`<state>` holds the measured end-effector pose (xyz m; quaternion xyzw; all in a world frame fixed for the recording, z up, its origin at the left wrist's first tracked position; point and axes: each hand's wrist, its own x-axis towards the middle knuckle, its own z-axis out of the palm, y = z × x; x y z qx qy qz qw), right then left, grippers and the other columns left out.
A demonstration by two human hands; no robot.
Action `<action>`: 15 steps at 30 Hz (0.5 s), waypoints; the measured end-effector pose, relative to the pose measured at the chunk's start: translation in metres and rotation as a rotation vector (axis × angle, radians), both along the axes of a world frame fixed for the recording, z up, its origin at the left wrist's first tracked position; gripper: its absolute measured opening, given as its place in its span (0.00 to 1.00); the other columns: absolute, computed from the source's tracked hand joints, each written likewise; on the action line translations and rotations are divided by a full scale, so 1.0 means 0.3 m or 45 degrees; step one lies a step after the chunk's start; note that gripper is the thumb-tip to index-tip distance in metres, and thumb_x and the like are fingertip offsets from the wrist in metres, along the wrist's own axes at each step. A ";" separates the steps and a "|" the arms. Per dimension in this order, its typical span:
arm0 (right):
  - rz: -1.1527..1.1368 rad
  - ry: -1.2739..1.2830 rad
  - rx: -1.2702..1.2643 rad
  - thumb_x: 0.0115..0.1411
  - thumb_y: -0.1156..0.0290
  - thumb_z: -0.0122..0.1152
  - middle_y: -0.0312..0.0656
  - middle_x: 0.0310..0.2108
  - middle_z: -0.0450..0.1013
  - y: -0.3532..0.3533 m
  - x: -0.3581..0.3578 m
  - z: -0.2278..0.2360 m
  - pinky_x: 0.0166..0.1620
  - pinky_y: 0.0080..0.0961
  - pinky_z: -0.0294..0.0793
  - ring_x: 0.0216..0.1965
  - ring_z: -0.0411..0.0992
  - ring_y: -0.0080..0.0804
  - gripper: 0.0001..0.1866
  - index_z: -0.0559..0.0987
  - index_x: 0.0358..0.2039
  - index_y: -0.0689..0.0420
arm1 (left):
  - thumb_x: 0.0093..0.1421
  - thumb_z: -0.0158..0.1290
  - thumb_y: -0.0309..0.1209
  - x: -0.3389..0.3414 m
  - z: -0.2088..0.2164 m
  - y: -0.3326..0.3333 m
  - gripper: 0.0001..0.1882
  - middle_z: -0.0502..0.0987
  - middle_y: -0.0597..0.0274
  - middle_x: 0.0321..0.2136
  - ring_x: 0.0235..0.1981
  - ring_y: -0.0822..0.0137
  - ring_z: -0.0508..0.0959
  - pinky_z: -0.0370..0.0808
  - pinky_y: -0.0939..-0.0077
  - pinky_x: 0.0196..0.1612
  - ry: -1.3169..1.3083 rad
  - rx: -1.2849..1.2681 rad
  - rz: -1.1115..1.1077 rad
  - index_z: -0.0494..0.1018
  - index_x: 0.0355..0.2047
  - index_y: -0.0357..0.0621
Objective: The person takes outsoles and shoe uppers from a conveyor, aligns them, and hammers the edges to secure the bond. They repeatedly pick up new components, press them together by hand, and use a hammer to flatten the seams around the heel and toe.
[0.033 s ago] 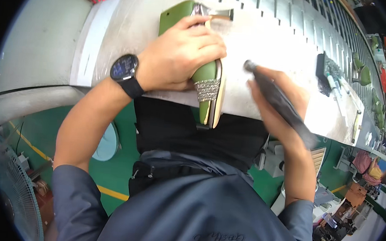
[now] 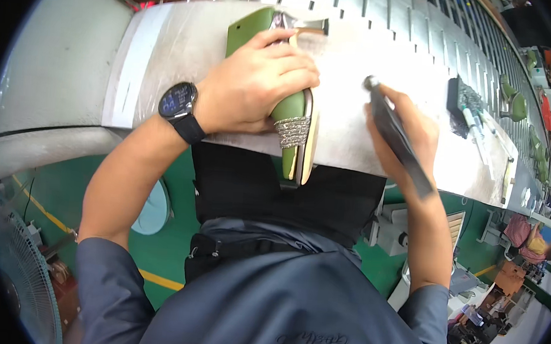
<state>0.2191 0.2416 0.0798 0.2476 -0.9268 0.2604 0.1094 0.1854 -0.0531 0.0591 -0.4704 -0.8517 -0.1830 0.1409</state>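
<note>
My left hand is closed round a high-heeled sandal on a green shoe last. The sandal lies on its side, with a glittery strap across the toe and the heel at the far end. Its toe overhangs the near edge of the pale worktable, and its sole faces right. To the right, my right hand is closed round a long dark tool with a small rounded metal tip; its exact kind cannot be made out. The tool is held apart from the sandal, its tip pointing away from me.
A dark box with bristly contents and several pens are at the table's right. Behind runs a metal roller conveyor; other green lasts stand to the right. A fan is at lower left, a blue stool below.
My right hand and the tool have shifted slightly right, with the tool's tip now farther from the sandal. My left hand still grips the sandal, which has barely moved.
</note>
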 end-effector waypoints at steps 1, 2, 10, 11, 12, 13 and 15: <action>-0.092 0.012 0.125 0.52 0.81 0.68 0.49 0.34 0.80 0.064 -0.020 -0.036 0.41 0.39 0.79 0.35 0.80 0.47 0.27 0.79 0.55 0.62 | 0.50 0.67 0.29 -0.001 0.009 -0.001 0.24 0.82 0.62 0.53 0.59 0.59 0.78 0.60 0.52 0.73 -0.046 0.026 0.006 0.77 0.49 0.45; -0.183 0.029 0.245 0.49 0.82 0.67 0.51 0.39 0.79 0.100 -0.051 -0.053 0.45 0.43 0.78 0.41 0.79 0.49 0.31 0.77 0.57 0.63 | 0.50 0.67 0.29 -0.010 0.020 -0.003 0.24 0.82 0.62 0.53 0.59 0.59 0.78 0.60 0.52 0.73 -0.002 0.020 0.000 0.77 0.49 0.45; 0.331 0.601 -0.499 0.47 0.70 0.81 0.63 0.63 0.68 -0.117 -0.030 -0.036 0.64 0.48 0.71 0.65 0.68 0.58 0.50 0.65 0.70 0.63 | 0.72 0.35 0.68 -0.017 0.209 0.143 0.46 0.72 0.49 0.64 0.63 0.55 0.76 0.75 0.52 0.65 -1.828 1.829 -0.251 0.63 0.69 0.39; 0.303 0.593 -0.662 0.50 0.70 0.80 0.63 0.62 0.69 -0.108 -0.057 -0.100 0.63 0.45 0.72 0.63 0.71 0.55 0.49 0.64 0.71 0.64 | 0.73 0.33 0.68 -0.020 0.217 0.197 0.45 0.73 0.51 0.64 0.63 0.56 0.75 0.73 0.53 0.66 -1.733 1.767 -0.145 0.63 0.70 0.40; 0.266 0.588 -0.811 0.53 0.71 0.79 0.62 0.61 0.70 -0.092 -0.084 -0.134 0.62 0.42 0.74 0.61 0.73 0.52 0.48 0.63 0.71 0.66 | 0.73 0.32 0.67 -0.032 0.222 0.239 0.44 0.73 0.52 0.64 0.64 0.56 0.75 0.71 0.53 0.67 -1.643 1.705 -0.059 0.63 0.70 0.40; 0.145 0.519 -0.805 0.58 0.73 0.76 0.57 0.59 0.73 -0.134 -0.088 -0.022 0.61 0.36 0.74 0.57 0.76 0.46 0.45 0.62 0.71 0.68 | 0.74 0.30 0.67 -0.041 0.189 0.227 0.44 0.74 0.53 0.63 0.64 0.59 0.74 0.68 0.58 0.68 -1.593 1.506 0.123 0.65 0.69 0.40; -0.050 0.209 -1.005 0.60 0.73 0.73 0.49 0.55 0.76 -0.103 -0.211 -0.004 0.63 0.34 0.73 0.58 0.76 0.38 0.42 0.63 0.71 0.67 | 0.75 0.45 0.56 -0.103 0.132 0.183 0.34 0.78 0.53 0.57 0.58 0.59 0.78 0.74 0.60 0.60 -1.193 1.042 0.339 0.72 0.63 0.35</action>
